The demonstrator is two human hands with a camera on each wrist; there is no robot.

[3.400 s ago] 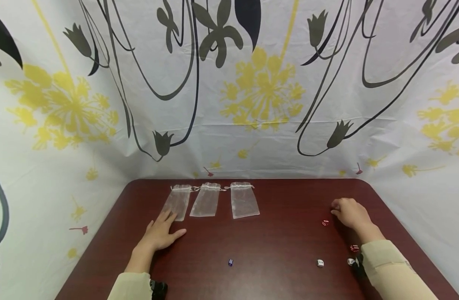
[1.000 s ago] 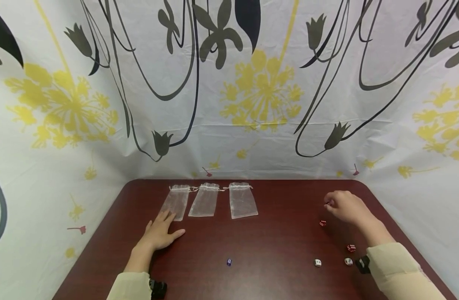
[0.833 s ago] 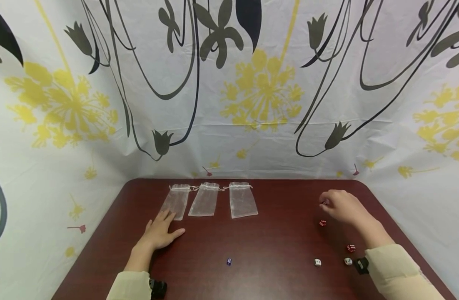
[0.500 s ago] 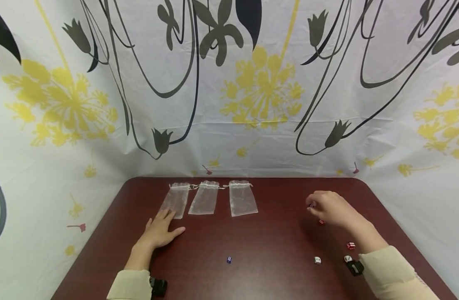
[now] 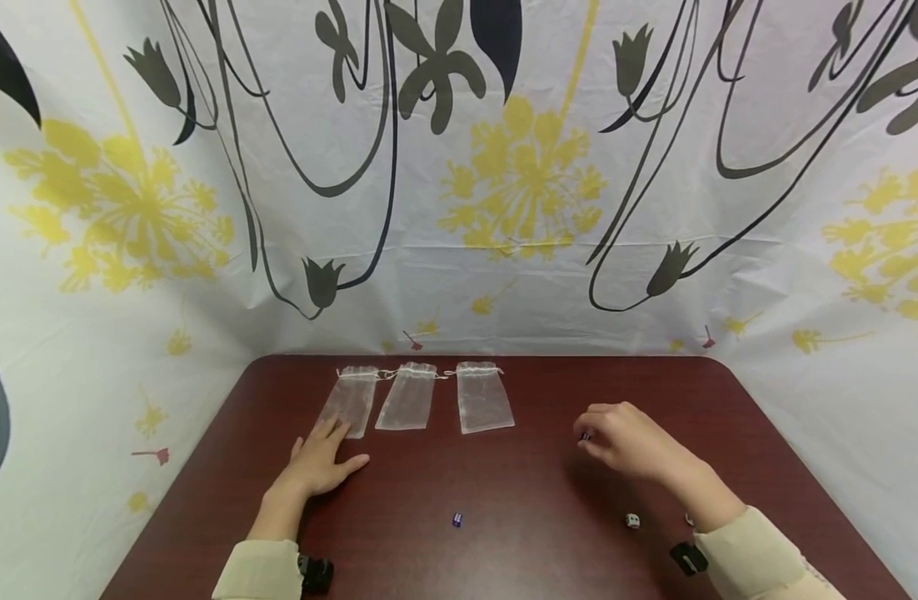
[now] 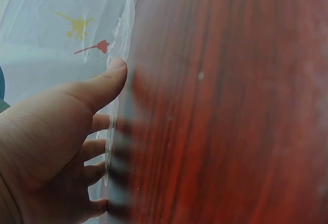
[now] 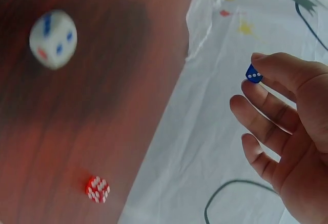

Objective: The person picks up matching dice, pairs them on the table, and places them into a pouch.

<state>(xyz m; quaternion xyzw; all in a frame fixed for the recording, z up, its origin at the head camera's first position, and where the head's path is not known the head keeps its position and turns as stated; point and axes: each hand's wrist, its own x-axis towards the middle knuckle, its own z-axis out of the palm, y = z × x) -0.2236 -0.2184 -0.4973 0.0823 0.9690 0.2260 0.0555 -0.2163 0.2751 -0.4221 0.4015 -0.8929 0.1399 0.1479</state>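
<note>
My right hand (image 5: 627, 440) pinches a small blue die (image 7: 253, 74) between thumb and index finger, held above the right half of the table. Its other fingers are loosely bent. My left hand (image 5: 316, 465) lies spread on the table at the left, fingertips on the lower end of the leftmost mesh drawstring bag (image 5: 357, 396). Two more sheer bags, a middle one (image 5: 408, 400) and a right one (image 5: 486, 402), lie flat beside it. Another blue die (image 5: 457, 520) rests near the front middle.
On the right, a white die (image 5: 633, 521) sits below my right forearm, and a second white die (image 5: 689, 519) is partly covered by the sleeve. A red die (image 7: 97, 189) shows in the right wrist view. A patterned curtain (image 5: 534, 308) hangs behind the dark red table (image 5: 534, 558).
My right hand has moved left from the far right side, bringing the pinched blue die along. Its forearm now covers the red dice in the head view. The left hand has stayed put.
</note>
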